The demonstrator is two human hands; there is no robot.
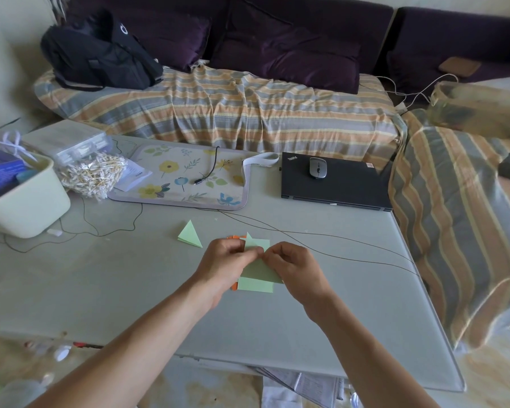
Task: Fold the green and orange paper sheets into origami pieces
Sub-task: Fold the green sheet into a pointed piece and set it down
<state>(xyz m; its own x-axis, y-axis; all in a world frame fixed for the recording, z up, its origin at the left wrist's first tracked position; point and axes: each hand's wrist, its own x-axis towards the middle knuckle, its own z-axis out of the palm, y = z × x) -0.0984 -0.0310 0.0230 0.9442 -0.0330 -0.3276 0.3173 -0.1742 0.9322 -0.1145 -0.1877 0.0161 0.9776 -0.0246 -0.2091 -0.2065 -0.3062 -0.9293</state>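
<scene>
Both hands pinch one green paper sheet [258,270]: the left hand [223,265] and right hand [295,267] meet at its top edge, just above the smooth grey table [130,290]. More green sheets and bits of orange paper [233,287] lie under it. A folded green triangle [190,234] sits nearby. Farther back are a flowery mat [186,175], a black laptop [336,184] with a mouse [318,167], a pale tub [27,207], and a striped sofa cover [233,113].

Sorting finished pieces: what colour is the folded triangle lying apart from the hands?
Light green folded triangle, clearest in the head view.
</scene>
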